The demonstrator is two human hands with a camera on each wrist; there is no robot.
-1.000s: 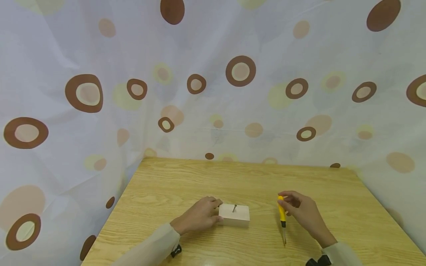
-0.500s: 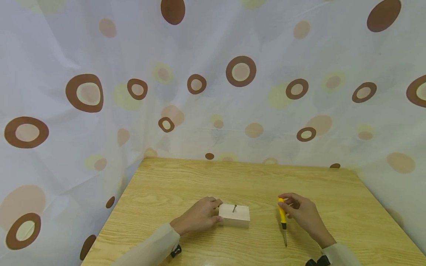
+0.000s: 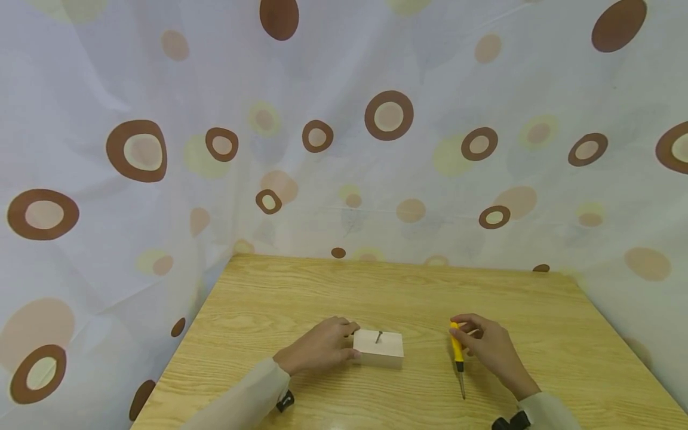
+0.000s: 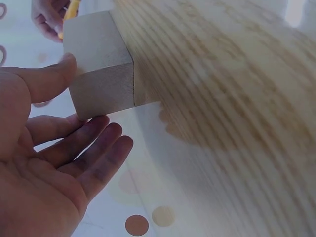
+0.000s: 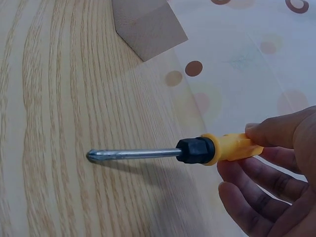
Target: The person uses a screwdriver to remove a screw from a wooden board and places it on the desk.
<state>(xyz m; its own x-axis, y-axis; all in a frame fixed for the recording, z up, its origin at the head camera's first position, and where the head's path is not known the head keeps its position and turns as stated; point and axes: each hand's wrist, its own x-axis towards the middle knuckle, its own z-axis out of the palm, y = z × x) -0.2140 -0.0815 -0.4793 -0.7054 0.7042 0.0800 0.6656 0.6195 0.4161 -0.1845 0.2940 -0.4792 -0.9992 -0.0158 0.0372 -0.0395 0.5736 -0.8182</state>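
Observation:
A pale wooden block (image 3: 378, 349) lies on the table, with a screw (image 3: 379, 337) standing tilted in its top. My left hand (image 3: 321, 347) holds the block's left end, thumb on the near side and fingers on the far side, as the left wrist view also shows. To the right of the block, my right hand (image 3: 491, 349) pinches a screwdriver (image 3: 457, 352) by its yellow handle. In the right wrist view its metal shaft (image 5: 133, 154) points away from the fingers, and the cross-shaped tip is close to the tabletop; whether it touches, I cannot tell.
The wood-grain table (image 3: 408, 292) extends behind and around both hands. A white sheet with brown and yellow spots (image 3: 344, 179) hangs at the back and along both sides. Dark straps (image 3: 512, 421) sit at the wrists.
The right hand and the screwdriver have shifted slightly toward me and a little to the right. The left hand and the block stay in place.

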